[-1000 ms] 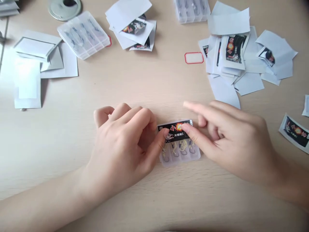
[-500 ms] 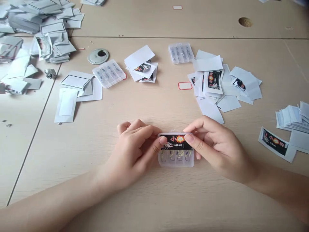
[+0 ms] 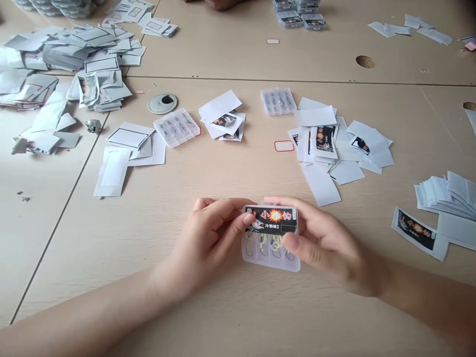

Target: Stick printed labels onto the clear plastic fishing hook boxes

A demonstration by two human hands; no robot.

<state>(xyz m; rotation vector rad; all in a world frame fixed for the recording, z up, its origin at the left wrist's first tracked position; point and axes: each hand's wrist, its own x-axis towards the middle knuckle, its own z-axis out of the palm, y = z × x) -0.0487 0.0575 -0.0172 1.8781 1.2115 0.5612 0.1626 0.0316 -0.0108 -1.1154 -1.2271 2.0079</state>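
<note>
A small clear plastic box (image 3: 270,253) with fish hooks inside sits in the middle of the wooden table (image 3: 230,168). A black label (image 3: 273,219) with a red and yellow burst runs across its upper part. My left hand (image 3: 208,238) pinches the box's left edge, thumb on the label's corner. My right hand (image 3: 323,243) wraps round the right side, thumb on the lid and fingers behind it. The box looks slightly lifted and tilted toward me.
Two more clear hook boxes (image 3: 177,127) (image 3: 278,100) lie further back. Loose white backing papers and black labels (image 3: 334,144) spread to the right, one label (image 3: 416,230) at the far right. Paper heaps (image 3: 74,59) fill the left. A metal ring (image 3: 162,103) lies nearby.
My right hand has gone from pressing the label with a fingertip to gripping the box's right side. The box has tilted up. The camera has pulled back and shows more table.
</note>
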